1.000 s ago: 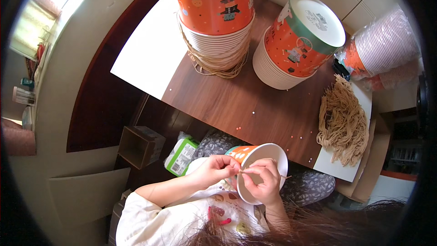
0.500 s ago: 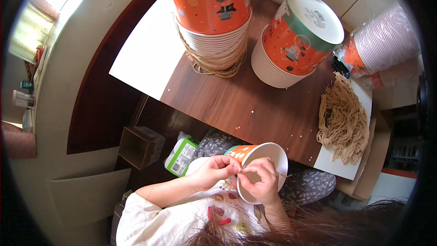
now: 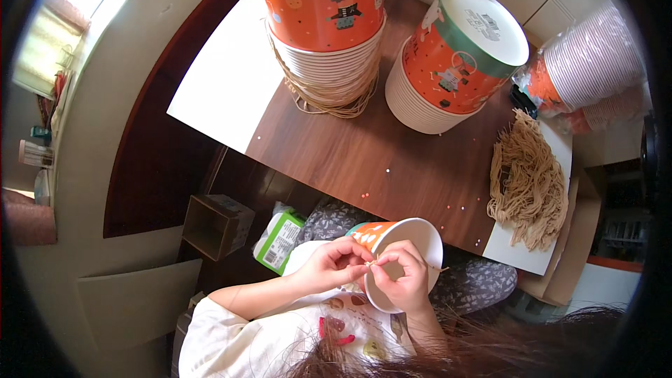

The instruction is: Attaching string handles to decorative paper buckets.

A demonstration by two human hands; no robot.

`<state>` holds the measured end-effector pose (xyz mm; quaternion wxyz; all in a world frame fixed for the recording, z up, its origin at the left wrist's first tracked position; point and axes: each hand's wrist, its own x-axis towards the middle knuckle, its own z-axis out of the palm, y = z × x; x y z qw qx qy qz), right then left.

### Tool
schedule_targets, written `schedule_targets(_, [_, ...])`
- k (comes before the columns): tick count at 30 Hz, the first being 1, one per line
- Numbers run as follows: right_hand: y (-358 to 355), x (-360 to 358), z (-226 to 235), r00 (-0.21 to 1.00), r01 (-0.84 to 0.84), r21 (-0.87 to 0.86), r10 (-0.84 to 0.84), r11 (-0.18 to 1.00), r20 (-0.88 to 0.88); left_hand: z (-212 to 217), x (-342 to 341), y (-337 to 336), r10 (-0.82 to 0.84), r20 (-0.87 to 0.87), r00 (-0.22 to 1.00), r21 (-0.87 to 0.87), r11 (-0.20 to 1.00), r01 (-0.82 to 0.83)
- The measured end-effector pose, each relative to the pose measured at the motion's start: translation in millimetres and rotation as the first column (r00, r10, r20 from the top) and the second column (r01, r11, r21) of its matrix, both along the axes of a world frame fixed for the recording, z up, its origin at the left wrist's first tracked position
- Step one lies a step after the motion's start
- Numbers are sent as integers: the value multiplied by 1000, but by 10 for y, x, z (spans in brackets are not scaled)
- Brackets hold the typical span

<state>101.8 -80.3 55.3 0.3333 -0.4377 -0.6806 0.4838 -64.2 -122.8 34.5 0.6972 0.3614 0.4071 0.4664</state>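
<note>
Glossy paper cup, dark wood table — smooth

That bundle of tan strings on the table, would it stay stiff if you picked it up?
Probably not. The bundle of tan strings lies in loose, wavy strands, so it would likely droop and shed pieces. It looks light too, being thin fibre. It seems unlikely to roll.

tall cup stack: top cut off by upper edge | string between fingertips: too thin to tell | sleeved cups: blurred at rim
</note>
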Motion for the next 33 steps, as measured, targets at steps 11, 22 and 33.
schedule_targets(11, [30,57,20,996,-6,4,6,1000,-85,11,2,8,8,-325,946,136,990,39])
schedule_targets(22, [38,34,0,994,-59,269,30,961,108,-14,16,16,80,-315,946,193,981,-19])
schedule_targets(33, [40,37,-25,995,-43,234,20,971,98,45,2,67,-6,-275,961,108,993,37])
